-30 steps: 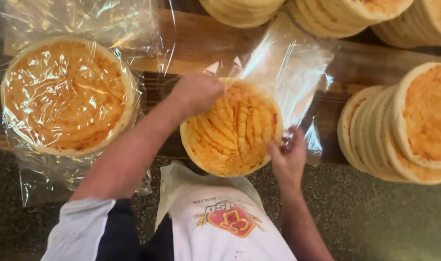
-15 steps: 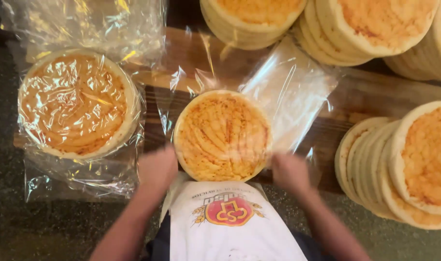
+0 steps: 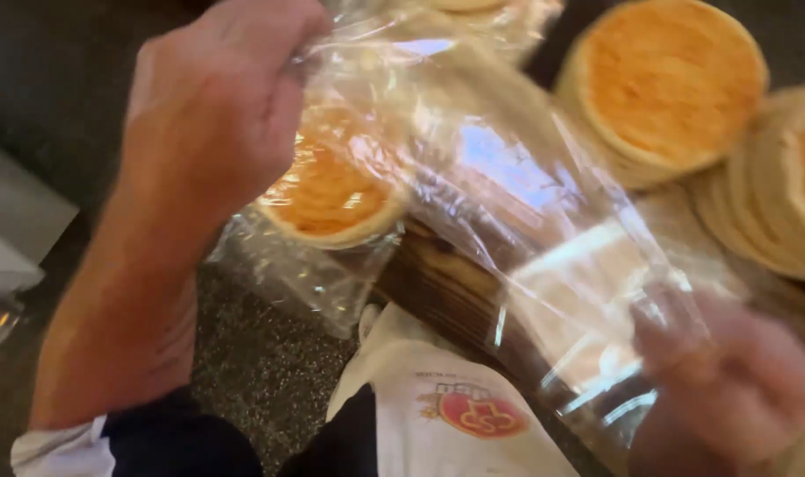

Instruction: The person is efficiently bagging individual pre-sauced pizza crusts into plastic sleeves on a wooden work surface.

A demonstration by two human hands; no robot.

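Observation:
My left hand (image 3: 210, 115) is raised close to the camera, its fingers closed on one end of a sheet of clear plastic film (image 3: 517, 194). My right hand (image 3: 738, 380), blurred at the lower right, grips the other end of the same film. The film stretches between both hands above the wooden board (image 3: 446, 287). Through and under the film I see a round flat bread with an orange top (image 3: 327, 199), lying in clear plastic.
More round orange-topped breads (image 3: 676, 79) lie stacked at the upper right, with others fanned along the right edge (image 3: 773, 203). A dark speckled counter (image 3: 261, 371) lies below the board. My white apron with a red emblem (image 3: 455, 415) is at the bottom.
Both hands have left the bread's sides and lifted a sheet of clear film up between them. The view has swung close and to the left, and is blurred.

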